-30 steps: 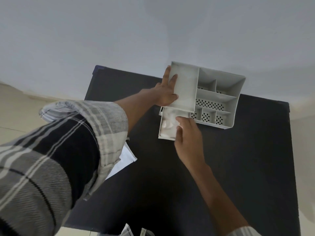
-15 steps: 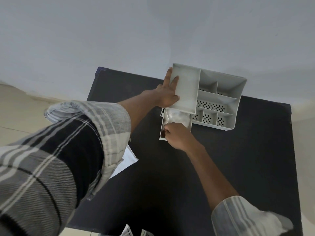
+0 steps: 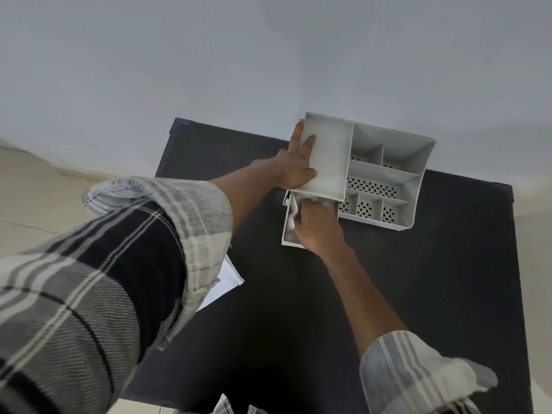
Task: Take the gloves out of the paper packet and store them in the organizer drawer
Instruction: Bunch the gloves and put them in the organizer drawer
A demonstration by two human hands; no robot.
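A grey plastic organizer (image 3: 385, 171) with several compartments stands at the far side of the black table (image 3: 418, 294). Its drawer (image 3: 287, 239) is pulled out toward me at the lower left. My left hand (image 3: 295, 165) lies flat against the organizer's left side, fingers spread. My right hand (image 3: 316, 227) is inside the drawer, pressing down on the whitish gloves (image 3: 294, 210), which are mostly hidden under it. The white paper packet (image 3: 224, 282) lies on the table at the left, partly covered by my left sleeve.
The pale wall rises right behind the organizer. The table's left edge drops to a beige floor. Bits of white material show at the table's near edge (image 3: 227, 407).
My right hand moved from the drawer's right front corner into the drawer and now pushes the gloves deeper. The left hand stayed on the organizer.
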